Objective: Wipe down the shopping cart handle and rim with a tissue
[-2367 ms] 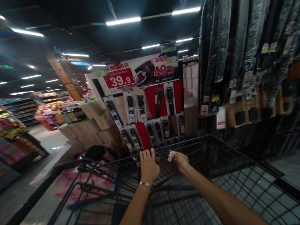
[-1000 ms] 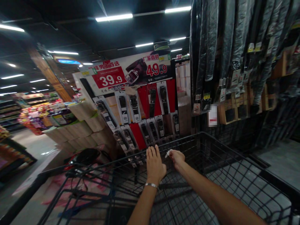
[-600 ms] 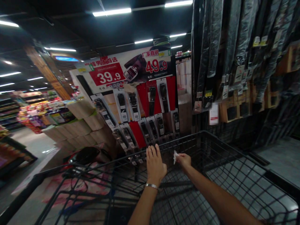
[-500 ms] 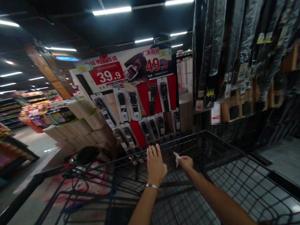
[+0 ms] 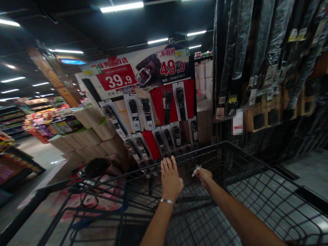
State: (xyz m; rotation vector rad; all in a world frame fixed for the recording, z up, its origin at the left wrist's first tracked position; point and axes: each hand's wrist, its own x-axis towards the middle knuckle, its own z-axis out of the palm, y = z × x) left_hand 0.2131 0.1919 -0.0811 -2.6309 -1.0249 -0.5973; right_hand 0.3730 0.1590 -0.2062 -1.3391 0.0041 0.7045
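My left hand (image 5: 171, 177) rests palm down on the far top rim of a black wire shopping cart (image 5: 215, 145). Its fingers reach forward over the rim, slightly apart, and a silver band circles the wrist. To its right, inside the cart, my right hand (image 5: 205, 176) pinches a small crumpled white tissue (image 5: 196, 171) between thumb and fingertips. The tissue is close to the wire side; whether it touches the wire, I cannot tell. Only bare wire mesh shows beneath both hands.
Beyond the cart stands a display of packaged belts (image 5: 147, 112) under a price sign (image 5: 118, 80). Plastic-wrapped belts (image 5: 238, 41) hang at the right. Stacked paper rolls (image 5: 87, 136) and a pink-and-white bag (image 5: 102, 194) sit at the left.
My right hand has shifted slightly, and the tissue is now more bunched and turned lower at its tip. My left hand stays on the rim. The view has moved a little.
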